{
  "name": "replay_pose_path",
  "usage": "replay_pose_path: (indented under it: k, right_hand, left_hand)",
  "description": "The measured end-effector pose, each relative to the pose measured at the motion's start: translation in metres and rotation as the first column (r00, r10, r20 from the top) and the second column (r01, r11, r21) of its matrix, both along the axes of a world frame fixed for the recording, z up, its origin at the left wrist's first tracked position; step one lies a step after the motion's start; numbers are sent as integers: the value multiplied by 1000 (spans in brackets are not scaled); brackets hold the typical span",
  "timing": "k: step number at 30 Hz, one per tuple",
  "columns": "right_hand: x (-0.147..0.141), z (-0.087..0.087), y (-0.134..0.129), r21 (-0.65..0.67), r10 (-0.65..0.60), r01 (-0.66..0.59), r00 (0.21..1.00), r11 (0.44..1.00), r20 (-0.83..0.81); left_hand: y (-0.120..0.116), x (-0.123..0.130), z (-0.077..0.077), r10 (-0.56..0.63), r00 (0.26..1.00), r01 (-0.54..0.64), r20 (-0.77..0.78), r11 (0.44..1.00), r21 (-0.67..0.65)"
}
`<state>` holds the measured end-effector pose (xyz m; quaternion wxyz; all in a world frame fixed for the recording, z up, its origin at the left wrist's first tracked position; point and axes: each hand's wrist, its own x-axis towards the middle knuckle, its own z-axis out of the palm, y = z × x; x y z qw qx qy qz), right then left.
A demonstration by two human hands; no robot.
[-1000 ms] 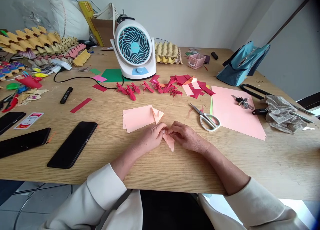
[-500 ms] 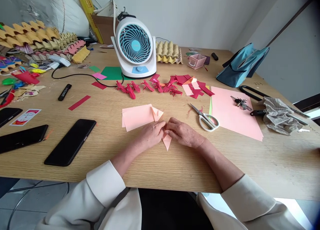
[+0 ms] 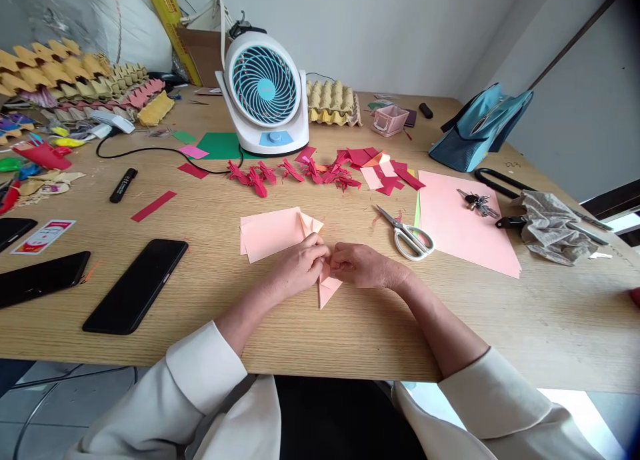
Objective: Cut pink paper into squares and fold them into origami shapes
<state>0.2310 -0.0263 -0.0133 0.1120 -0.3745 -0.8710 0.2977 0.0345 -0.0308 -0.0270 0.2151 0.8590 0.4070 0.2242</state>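
Note:
Between my two hands, low over the table, is a small folded piece of pink paper, its pointed end showing below my fingers. My left hand is closed on its left side with thumb and fingers pinched. From the other side my right hand grips it, fingers curled in. The fingers hide the paper's upper part. Just beyond my left hand lie pink paper strips, with a small folded pink piece at their right end. White-handled scissors rest to the right of my hands.
Folded red paper pieces and red scraps lie before a white fan. At right are pink sheets with keys on top, and a blue bag. Black phones and a marker lie at left.
The folded paper has turned a little, its point now further left and lower. My right fingers have curled in tighter. The whole view has shifted slightly.

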Motion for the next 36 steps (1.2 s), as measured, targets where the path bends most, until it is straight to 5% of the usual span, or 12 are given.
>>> replay_pose_path:
  k: [8,16,36]
  right_hand:
    - [12,11,-1,-111,-11,8,1000,994,-26]
    - [19,21,-2,-212,-59,75,995,974,79]
    - [28,16,-1,-187,-80,105,987,977,140]
  left_hand:
    - [-11,-2,9,-71,997,71,3,990,-120]
    - [-17,3,6,-81,992,76,-99,996,-50]
    - [-18,2,5,-99,988,96,-117,995,-35]
